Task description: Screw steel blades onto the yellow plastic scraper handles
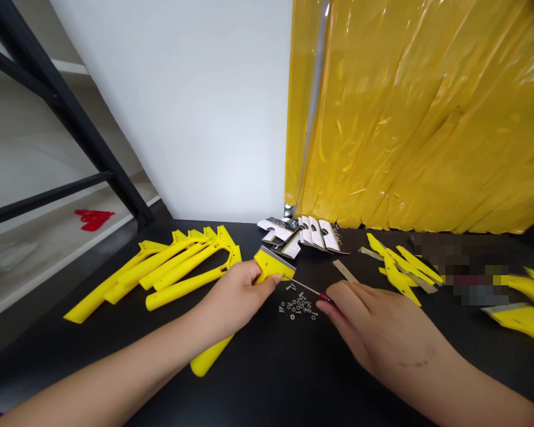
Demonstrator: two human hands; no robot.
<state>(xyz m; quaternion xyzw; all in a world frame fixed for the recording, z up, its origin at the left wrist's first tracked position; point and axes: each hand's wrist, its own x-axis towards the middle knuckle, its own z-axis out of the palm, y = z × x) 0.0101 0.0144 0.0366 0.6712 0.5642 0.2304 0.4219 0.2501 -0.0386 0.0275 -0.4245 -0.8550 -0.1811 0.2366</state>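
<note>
My left hand [240,296] is closed around a yellow scraper [267,265], whose handle sticks out below my wrist and whose metal blade edge faces away. A screwdriver [307,287] with a dark red handle is in my closed right hand [378,323]. Its tip meets the scraper head beside my left thumb. Below the shaft lies a loose pile of small screws and nuts [299,305] on the black table [267,379]. A thin metal blade [345,271] rests just beyond my right fingers, partly hidden by them.
Several yellow scraper handles [173,264] lie at the left. Folded printed cards [311,233] sit at the back. Yellow plates [400,264] and more scrapers [525,317] are at the right. A black-framed shelf [80,136] holds a red item [93,219]; yellow plastic sheeting [418,118] hangs behind.
</note>
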